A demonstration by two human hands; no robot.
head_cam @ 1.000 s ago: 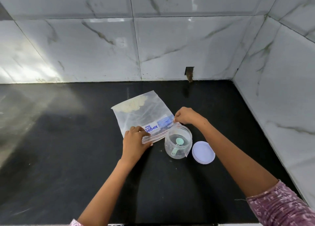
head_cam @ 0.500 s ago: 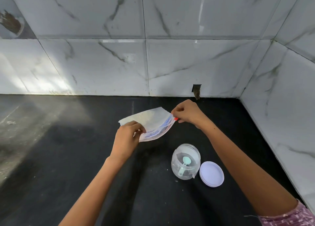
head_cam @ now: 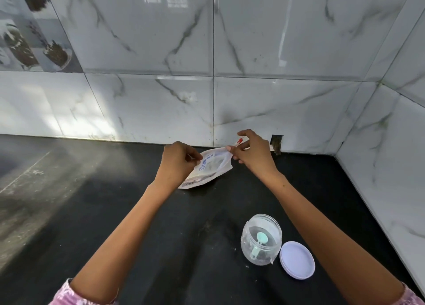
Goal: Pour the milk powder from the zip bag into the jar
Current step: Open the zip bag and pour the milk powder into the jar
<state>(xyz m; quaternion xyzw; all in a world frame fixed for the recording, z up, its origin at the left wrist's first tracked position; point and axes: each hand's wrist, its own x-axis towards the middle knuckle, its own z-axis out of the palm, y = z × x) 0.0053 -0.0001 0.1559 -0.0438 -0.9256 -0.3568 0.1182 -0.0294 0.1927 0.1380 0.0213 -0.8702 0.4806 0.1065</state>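
Opening step: left hand (head_cam: 177, 164) and right hand (head_cam: 251, 154) pinch the zip bag (head_cam: 210, 166) mouth beyond the open jar (head_cam: 261, 239); next, unseal fully and tip over it.

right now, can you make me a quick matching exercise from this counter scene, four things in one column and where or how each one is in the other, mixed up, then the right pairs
Things
1. zip bag
2. jar
3. lid
4. scoop

Place or state
A. lies flat on the counter, right of the jar
B. held up between the left hand and the right hand
C. lies inside the jar
D. stands open on the black counter

Right pairs: 1-B, 2-D, 3-A, 4-C
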